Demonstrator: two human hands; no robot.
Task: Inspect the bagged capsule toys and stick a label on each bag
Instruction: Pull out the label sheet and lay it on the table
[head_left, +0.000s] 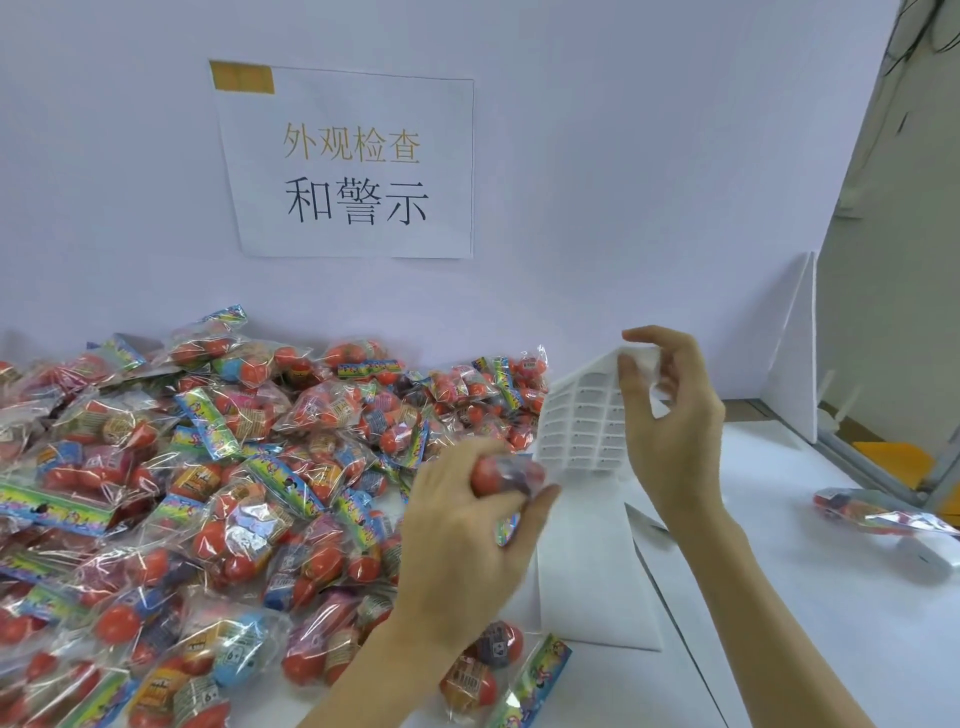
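Note:
My left hand grips one clear bag of red capsule toys, lifted above the table at centre. Just to its right, a white label sheet with rows of small labels stands curled upward. My right hand is at the sheet's top right corner, thumb and fingers pinching there; whether it pinches a single label or the sheet's edge is hard to tell. A big pile of bagged capsule toys covers the left half of the table.
One bagged toy lies apart at the right on the white table. A paper sign hangs on the back wall. A white foam panel and a metal frame border the right side.

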